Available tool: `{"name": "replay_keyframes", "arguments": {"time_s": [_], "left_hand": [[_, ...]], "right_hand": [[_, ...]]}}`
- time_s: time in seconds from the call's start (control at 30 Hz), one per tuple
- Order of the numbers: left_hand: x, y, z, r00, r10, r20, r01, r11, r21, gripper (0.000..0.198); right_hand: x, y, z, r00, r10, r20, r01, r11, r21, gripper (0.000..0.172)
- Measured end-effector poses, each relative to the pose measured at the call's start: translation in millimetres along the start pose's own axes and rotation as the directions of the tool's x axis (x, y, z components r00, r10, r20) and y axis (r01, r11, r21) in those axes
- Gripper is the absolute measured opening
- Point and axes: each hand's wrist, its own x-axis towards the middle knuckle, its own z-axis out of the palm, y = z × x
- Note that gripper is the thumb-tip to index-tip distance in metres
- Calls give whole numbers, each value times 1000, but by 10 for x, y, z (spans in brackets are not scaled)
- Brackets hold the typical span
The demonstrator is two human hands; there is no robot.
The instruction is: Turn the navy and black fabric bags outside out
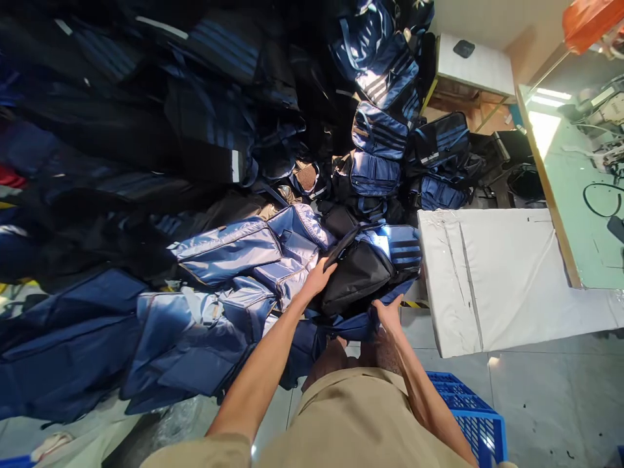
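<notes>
In front of my legs is a navy bag [405, 248] with stripes on its side, its black inner side or lining [358, 279] facing up. My left hand [318, 278] is closed on the dark edge at the bag's left. Lower down on the right, my right hand [389, 313] grips the near edge, thumb and fingers around the cloth; part of its fingers is hidden. Just left of the bag lie shiny blue bags [234, 250], touching one another. Several more navy bags [195, 344] are heaped below them, nearer to me.
A large dark pile of bags [146, 130] fills the left and back. Striped blue bags [380, 130] are stacked ahead. To the right stand a white wrapped block [497, 279] and a glass-topped table [575, 188]. A blue plastic crate [468, 409] sits on the floor by my right arm.
</notes>
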Motion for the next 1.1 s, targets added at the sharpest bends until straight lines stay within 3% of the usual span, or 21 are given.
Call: {"name": "replay_keyframes", "arguments": {"time_s": [0.07, 0.13, 0.23, 0.3, 0.4, 0.5, 0.57, 0.73, 0.83, 0.9, 0.93, 1.0, 1.03, 1.1], "left_hand": [[-46, -120, 86, 993, -102, -61, 93, 986, -140, 50], [-257, -309, 74, 977, -199, -74, 169, 940, -297, 58], [-819, -660, 4, 946, -286, 151, 321, 770, -551, 69], [-1265, -871, 21, 896, -318, 310, 444, 642, -625, 69], [-1808, -1051, 167, 859, -342, 380, 511, 546, -663, 68], [-2031, -1054, 305, 876, -298, 378, 472, 373, -799, 76], [-2030, -998, 322, 898, -265, 351, 426, 324, -845, 83], [-1871, -848, 209, 942, -205, 265, 330, 429, -841, 90], [-1787, -748, 95, 947, -255, 194, 309, 565, -765, 78], [-1758, -586, -20, 955, -297, 27, 241, 716, -655, 68], [-1758, -452, -78, 959, -263, -104, 156, 798, -582, 63], [-1791, -69, -150, 936, -31, -350, -113, 916, -384, 47], [-1820, 170, -144, 898, 148, -415, -276, 923, -268, 39], [-1871, 681, -25, 777, 513, -365, -559, 828, -28, 28]], "right_hand": [[214, -90, -15, 1000, 12, -22, -13, 998, -59, 133], [418, -148, -72, 999, -35, -14, 33, 993, -118, 127], [610, -194, -52, 996, -92, 15, 93, 979, -179, 112], [646, -217, 51, 993, -118, -6, 114, 965, -237, 98], [651, -250, 165, 989, -120, -90, 81, 935, -346, 75], [712, -283, 22, 985, -134, -110, 73, 898, -434, 59], [765, -309, -217, 983, -149, -110, 80, 879, -470, 50], [657, -417, -947, 942, -302, -149, 165, 800, -576, 48], [423, -582, -1335, 879, -436, -194, 218, 728, -650, 46], [231, -746, -1566, 831, -508, -227, 226, 681, -696, 42], [126, -839, -1668, 806, -544, -235, 231, 655, -720, 39], [-107, -1033, -1826, 750, -618, -236, 251, 596, -763, 32], [-235, -1129, -1876, 720, -655, -229, 264, 564, -782, 29], [-512, -1309, -1906, 661, -722, -202, 298, 500, -813, 27]]}}
